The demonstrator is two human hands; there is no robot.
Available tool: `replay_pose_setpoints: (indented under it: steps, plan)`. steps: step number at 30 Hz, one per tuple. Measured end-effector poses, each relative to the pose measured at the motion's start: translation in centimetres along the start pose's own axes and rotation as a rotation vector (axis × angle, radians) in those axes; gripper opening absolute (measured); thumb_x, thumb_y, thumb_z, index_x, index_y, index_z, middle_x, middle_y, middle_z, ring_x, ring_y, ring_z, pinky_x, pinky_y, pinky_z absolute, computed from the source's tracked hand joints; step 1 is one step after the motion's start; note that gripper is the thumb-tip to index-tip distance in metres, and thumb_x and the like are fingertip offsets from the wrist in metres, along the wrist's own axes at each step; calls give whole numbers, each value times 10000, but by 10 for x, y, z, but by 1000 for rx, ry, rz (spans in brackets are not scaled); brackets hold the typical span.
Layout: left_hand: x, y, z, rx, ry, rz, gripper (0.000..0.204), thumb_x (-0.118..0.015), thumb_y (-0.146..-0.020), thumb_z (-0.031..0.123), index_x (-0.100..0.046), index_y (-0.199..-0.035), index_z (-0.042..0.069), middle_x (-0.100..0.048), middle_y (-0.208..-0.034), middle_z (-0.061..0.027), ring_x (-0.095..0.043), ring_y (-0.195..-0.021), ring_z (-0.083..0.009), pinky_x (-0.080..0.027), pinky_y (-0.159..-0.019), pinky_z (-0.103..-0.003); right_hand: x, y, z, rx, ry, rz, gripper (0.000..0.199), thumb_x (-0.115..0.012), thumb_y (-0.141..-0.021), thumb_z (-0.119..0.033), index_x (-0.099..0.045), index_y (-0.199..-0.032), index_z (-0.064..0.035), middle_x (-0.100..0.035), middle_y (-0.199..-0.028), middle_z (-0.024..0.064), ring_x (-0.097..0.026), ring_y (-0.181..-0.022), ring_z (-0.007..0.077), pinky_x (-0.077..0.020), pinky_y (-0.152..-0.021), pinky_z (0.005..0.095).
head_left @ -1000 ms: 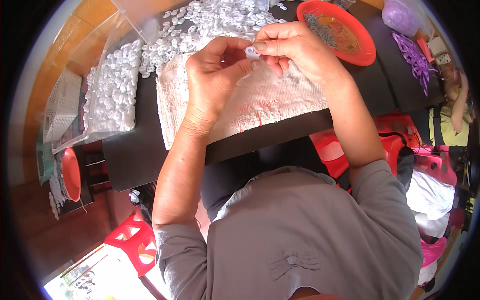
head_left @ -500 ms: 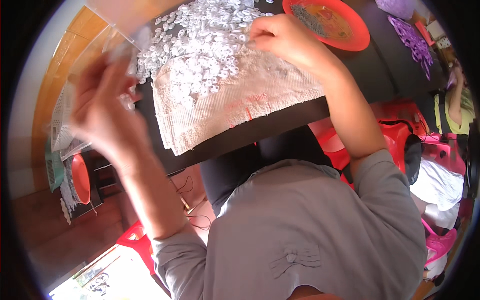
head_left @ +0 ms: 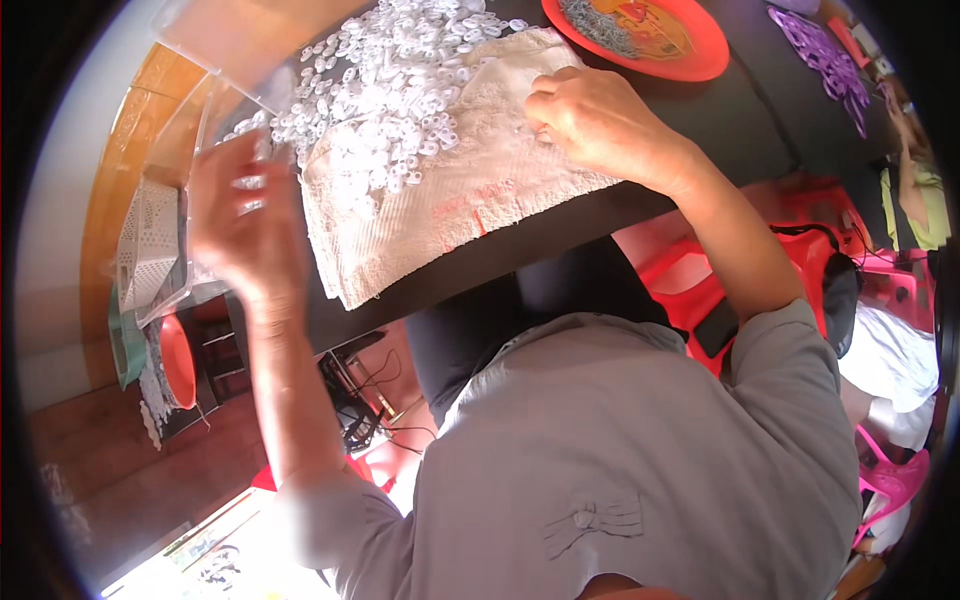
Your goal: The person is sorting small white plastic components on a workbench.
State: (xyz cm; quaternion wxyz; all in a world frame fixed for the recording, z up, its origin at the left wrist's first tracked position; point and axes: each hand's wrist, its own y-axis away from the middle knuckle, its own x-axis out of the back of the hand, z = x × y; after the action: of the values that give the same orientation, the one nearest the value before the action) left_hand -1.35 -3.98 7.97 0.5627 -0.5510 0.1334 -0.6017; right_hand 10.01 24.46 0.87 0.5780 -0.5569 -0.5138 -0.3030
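Observation:
A heap of small white oval plastic pieces with holes [head_left: 400, 90] covers the far part of the table and spills onto a beige ribbed towel [head_left: 450, 215]. My right hand [head_left: 590, 115] is over the towel's right part, its fingers curled together; anything pinched in them is hidden. To the left of the heap, beside a clear plastic bin [head_left: 193, 140], my left hand [head_left: 240, 215] is smeared by motion. White patches show around its fingers, but I cannot tell whether it grips any pieces.
A red plate [head_left: 715, 60] holding thin grey metal parts stands at the far right of the dark table [head_left: 700, 130]. Purple pieces [head_left: 820, 60] lie beyond it. A white perforated basket [head_left: 148, 240] is at left. Red stools [head_left: 675, 285] and another person [head_left: 915, 190] are at right.
My right hand has moved away from the heap, to the right and nearer me, over the towel. My left hand has shifted slightly right and nearer. The whole view has tilted a little.

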Motion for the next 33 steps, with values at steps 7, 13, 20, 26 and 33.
replay_pose_setpoints:
  steps: [7, 13, 20, 26, 33]
  plan:
    - [-89, 25, 35, 174, 542, -504, 104, -700, -778, -23, -666, -876, -12, -615, -777, -56, -578, -685, -113, -466, -607, -254, 6, 5, 0, 26, -90, 16, 36, -614, -781, -34, -594, -811, -41, -611, -841, 80, -598, -859, 297, -471, -734, 414]
    - [-132, 24, 39, -21, 499, -615, 86, -664, -752, 36, -660, -837, 53, -619, -823, -120, -626, -714, -304, -510, -653, -374, 8, 3, 0, -63, -304, 126, 39, -590, -812, -22, -562, -838, -15, -596, -823, 96, -593, -817, 278, -459, -723, 374]
    - [-130, 33, 39, -263, 308, -613, 69, -655, -768, 65, -589, -781, 45, -575, -812, -109, -618, -752, -330, -511, -647, -424, 14, -6, 5, -121, -706, 90, 54, -575, -835, -22, -525, -848, -4, -531, -762, 53, -510, -733, 148, -429, -706, 287]
    - [-129, 35, 33, -66, 420, -660, 80, -657, -748, 35, -588, -784, 16, -598, -799, -99, -627, -715, -290, -510, -628, -375, 22, -24, 8, -181, -734, 67, 73, -583, -840, -30, -515, -819, -14, -493, -721, 12, -464, -698, 89, -398, -644, 266]
    - [-123, 36, 28, 228, 607, -639, 91, -658, -756, 27, -643, -846, 17, -625, -800, -85, -623, -677, -205, -510, -653, -310, 41, -47, 9, -30, -323, -68, 63, -648, -865, -30, -622, -814, -3, -601, -727, 2, -537, -661, 69, -443, -578, 230]
